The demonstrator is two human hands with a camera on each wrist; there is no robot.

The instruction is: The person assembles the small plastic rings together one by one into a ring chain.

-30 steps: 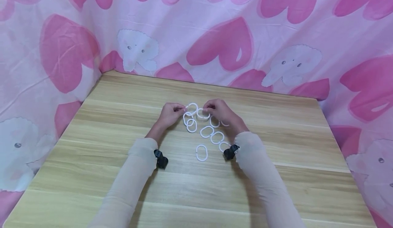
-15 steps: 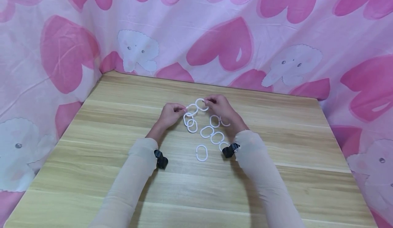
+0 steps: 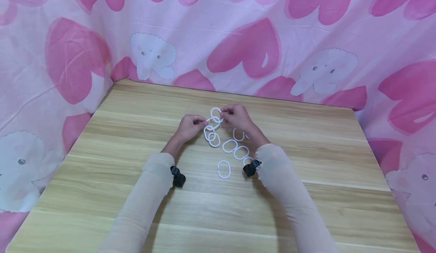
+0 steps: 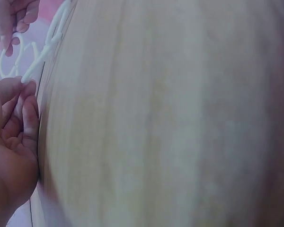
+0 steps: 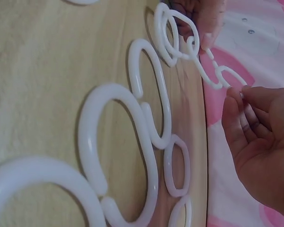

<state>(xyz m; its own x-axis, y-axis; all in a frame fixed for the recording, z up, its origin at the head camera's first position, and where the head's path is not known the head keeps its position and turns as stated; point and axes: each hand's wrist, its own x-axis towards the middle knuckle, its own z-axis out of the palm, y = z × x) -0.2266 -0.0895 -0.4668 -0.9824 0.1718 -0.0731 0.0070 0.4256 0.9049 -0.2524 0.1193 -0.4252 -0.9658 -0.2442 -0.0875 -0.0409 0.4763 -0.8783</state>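
White plastic C-shaped oval rings lie about on the table. My left hand point(image 3: 189, 127) pinches one ring point(image 5: 206, 78) between thumb and index finger. From that ring hang two more linked rings point(image 3: 214, 146), lower down towards the tabletop. Between the thumb and index finger of my right hand point(image 3: 239, 117) is another ring point(image 5: 232, 71), held at its edge. The two pinched rings overlap in the head view and meet in the right wrist view. Whether they are hooked together I cannot tell. Both hands are raised a little over the table.
Several loose rings lie below the right hand, among them one point(image 3: 229, 139) in the middle and one point(image 3: 224, 161) nearer the front. The right forearm partly covers others. A pink heart-patterned curtain point(image 3: 190, 29) stands behind the wooden table point(image 3: 143, 105).
My right hand has lifted its ring off the table, away from the loose rings, then brought it left over the ring in my left hand. The left hand has barely moved.
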